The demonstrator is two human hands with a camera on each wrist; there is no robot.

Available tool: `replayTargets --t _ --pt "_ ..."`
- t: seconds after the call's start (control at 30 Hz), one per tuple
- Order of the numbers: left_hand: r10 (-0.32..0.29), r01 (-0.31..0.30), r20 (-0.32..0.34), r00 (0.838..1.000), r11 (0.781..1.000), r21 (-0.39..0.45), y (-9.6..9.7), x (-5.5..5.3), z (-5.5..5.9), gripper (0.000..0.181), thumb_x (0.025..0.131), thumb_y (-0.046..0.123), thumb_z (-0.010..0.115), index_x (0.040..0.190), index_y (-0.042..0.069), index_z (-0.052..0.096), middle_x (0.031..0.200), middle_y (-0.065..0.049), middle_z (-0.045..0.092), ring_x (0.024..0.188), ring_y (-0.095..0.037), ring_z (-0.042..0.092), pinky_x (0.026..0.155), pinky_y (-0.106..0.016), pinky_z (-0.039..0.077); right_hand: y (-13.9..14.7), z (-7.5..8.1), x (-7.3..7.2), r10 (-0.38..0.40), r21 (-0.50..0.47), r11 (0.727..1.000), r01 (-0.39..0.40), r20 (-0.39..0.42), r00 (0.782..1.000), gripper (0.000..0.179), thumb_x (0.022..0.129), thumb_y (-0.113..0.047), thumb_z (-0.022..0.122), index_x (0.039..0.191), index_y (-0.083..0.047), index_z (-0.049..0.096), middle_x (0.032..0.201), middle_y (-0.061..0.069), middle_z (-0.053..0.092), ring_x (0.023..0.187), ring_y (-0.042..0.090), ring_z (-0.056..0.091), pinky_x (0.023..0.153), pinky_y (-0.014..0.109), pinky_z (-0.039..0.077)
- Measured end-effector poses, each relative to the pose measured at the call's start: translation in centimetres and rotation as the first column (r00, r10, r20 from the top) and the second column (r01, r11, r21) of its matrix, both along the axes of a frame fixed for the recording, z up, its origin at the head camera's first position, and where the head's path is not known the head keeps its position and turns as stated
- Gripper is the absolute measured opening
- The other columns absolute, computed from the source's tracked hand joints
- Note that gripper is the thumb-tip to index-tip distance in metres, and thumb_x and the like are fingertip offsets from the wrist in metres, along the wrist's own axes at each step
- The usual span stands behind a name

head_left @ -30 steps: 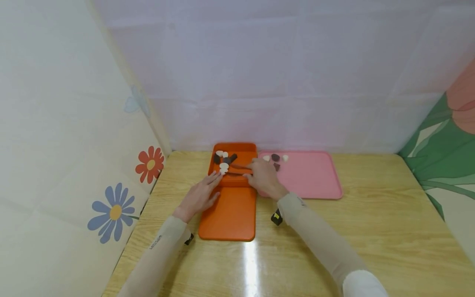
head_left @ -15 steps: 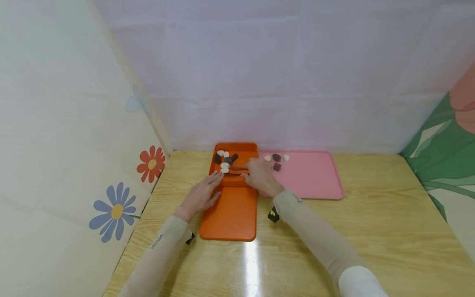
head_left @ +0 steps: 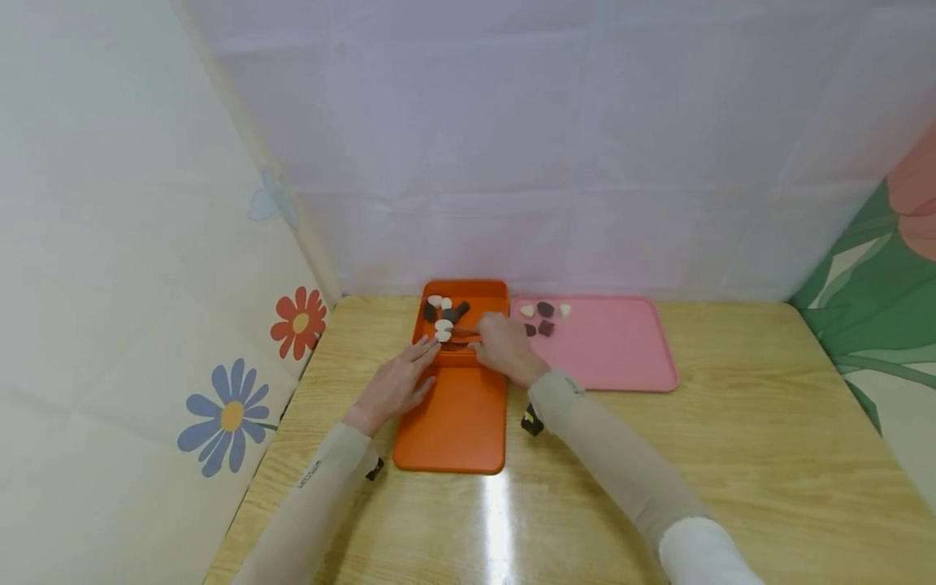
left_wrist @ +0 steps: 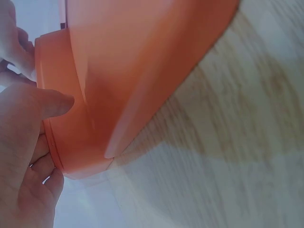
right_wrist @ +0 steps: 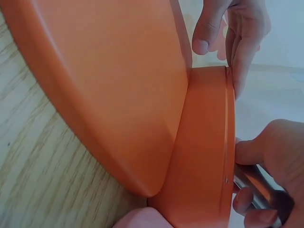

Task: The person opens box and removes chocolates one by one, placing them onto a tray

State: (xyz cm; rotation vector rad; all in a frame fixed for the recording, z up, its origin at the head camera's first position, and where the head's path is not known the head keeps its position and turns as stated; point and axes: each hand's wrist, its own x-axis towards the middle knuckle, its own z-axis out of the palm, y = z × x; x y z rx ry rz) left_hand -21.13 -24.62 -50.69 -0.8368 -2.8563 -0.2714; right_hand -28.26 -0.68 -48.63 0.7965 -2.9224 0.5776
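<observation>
A shallow orange box (head_left: 485, 298) stands at the back of the table, holding several small white pieces (head_left: 443, 326) and dark brown pieces (head_left: 461, 310) along its left side. My right hand (head_left: 506, 348) grips metal tongs (right_wrist: 256, 186) over the box's right side; in the head view their two arms stretch left, tips right by the lower white pieces. At the box's near left corner, my left hand (head_left: 392, 387) rests its fairly straight fingers on the rim. Its thumb (left_wrist: 59, 103) lies across the front wall in the left wrist view.
An orange flat panel, like a lid (head_left: 449, 422), lies against the box's front. To the right is a pink tray (head_left: 607, 349) with a few white and dark pieces (head_left: 545, 309) at its left end. Fabric walls (head_left: 556, 162) border the wooden table (head_left: 738, 382) at back and sides.
My right hand has moved left over the box with the tongs, uncovering another dark piece on the pink tray. My left hand has stayed on the rim.
</observation>
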Motion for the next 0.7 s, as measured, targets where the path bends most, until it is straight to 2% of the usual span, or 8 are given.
replayTargets --t 0.13,0.27,0.47,0.7 --pt "0.001 -0.001 -0.002 1.000 1.000 0.003 -0.01 0.05 -0.04 0.064 0.101 0.017 0.075 0.157 -0.003 0.050 0.162 -0.021 0.050 0.152 -0.039 0.046 0.118 -0.056 0.046 -0.53 0.05 0.13 -0.012 0.050 0.999 0.014 -0.040 0.999 0.022 0.100 -0.032 0.077 0.109 -0.014 0.085 0.100 0.004 0.073 0.078 0.018 0.069 0.061 0.034 0.057" --pt "0.011 -0.010 0.008 1.000 1.000 -0.012 0.01 0.00 -0.02 0.065 0.102 0.019 0.074 0.159 -0.001 0.049 0.164 -0.019 0.049 0.154 -0.037 0.045 0.117 -0.055 0.048 -0.64 -0.05 0.27 -0.021 0.037 0.999 0.023 -0.057 0.998 0.021 0.100 -0.031 0.077 0.112 -0.017 0.086 0.100 0.003 0.074 0.079 0.019 0.070 0.058 0.034 0.054" --pt "0.014 -0.014 0.010 1.000 1.000 -0.018 0.04 -0.04 0.02 0.065 0.102 0.018 0.074 0.159 -0.001 0.048 0.164 -0.019 0.048 0.154 -0.037 0.045 0.119 -0.055 0.046 -0.50 -0.24 0.55 -0.036 0.003 0.999 0.036 -0.083 0.996 0.023 0.100 -0.031 0.078 0.117 -0.018 0.085 0.098 0.003 0.074 0.067 0.014 0.062 0.049 0.028 0.045" --pt "0.010 -0.010 0.002 1.000 1.000 -0.012 -0.07 0.02 -0.06 0.064 0.102 0.017 0.074 0.158 -0.002 0.049 0.164 -0.019 0.049 0.153 -0.038 0.046 0.118 -0.056 0.046 -0.31 0.08 0.85 -0.045 -0.027 0.999 0.044 -0.067 0.997 0.023 0.099 -0.030 0.079 0.112 -0.013 0.085 0.091 0.003 0.071 0.060 0.013 0.057 0.046 0.026 0.041"
